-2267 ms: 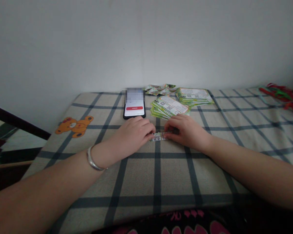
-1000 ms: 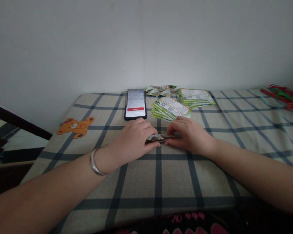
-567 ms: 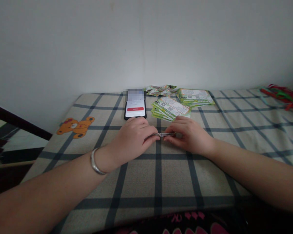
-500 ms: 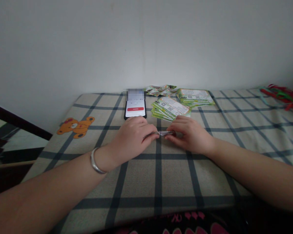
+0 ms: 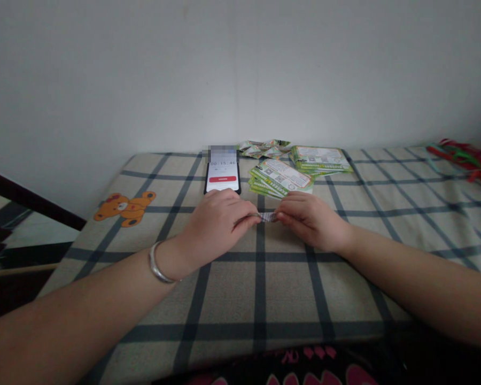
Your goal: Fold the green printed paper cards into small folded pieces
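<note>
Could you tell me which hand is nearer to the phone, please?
Left. The left hand lies just before the phone; the right hand, farther rightward. Both pinch a paper strip.

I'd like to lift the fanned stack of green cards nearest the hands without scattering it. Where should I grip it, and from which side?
Probably the near long edge of the fanned stack, coming from the front: it lies flat on the checked cloth with staggered edges facing the person, so a thumb on top and fingers slid underneath could clamp every layer.

L hand (image 5: 214, 227) and R hand (image 5: 312, 222) bare; silver bangle (image 5: 157, 266) on L wrist; dark garment (image 5: 304, 369) w/ pink print.
</note>
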Demonstrator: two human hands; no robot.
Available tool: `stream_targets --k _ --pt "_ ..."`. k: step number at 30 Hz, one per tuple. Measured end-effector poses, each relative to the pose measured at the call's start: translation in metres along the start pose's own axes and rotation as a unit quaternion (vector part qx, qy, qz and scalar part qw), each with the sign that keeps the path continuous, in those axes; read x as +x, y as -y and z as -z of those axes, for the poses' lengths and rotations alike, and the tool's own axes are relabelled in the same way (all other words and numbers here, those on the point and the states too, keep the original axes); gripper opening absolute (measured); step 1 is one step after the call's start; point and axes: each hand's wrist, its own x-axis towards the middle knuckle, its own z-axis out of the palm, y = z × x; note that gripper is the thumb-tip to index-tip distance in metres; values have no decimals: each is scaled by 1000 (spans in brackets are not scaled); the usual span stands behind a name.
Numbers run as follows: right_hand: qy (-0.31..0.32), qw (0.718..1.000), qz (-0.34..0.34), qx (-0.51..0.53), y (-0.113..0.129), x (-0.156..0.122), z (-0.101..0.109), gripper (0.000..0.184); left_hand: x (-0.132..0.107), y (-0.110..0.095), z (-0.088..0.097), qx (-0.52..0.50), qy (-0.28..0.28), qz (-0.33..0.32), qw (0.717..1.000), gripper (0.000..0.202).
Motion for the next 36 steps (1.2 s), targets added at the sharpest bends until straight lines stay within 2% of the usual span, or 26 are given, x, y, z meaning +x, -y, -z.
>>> stream_targets --k 5,11,14,18,26,36 --pt "-32 998 -14 -54 -1 -3 1 24 0 5 -1 0 -24 35 999 19" --pt "-50 993 -38 -99 -4 -4 -1 25 0 8 -2 -5 -23 37 999 13" --pt "-51 994 -41 -87 -4 -3 -5 19 0 5 -2 3 -21 16 1000 12" --pt "-44 997 -29 -56 -3 -3 -6 18 0 1 -2 8 -23 -12 1000 12" --pt "-81 996 -20 -41 -4 -4 -5 18 1 6 -3 -57 -17 15 998 15" --pt "-83 996 -26 -25 -7 -5 -4 17 -2 5 1 -50 3 10 999 20"
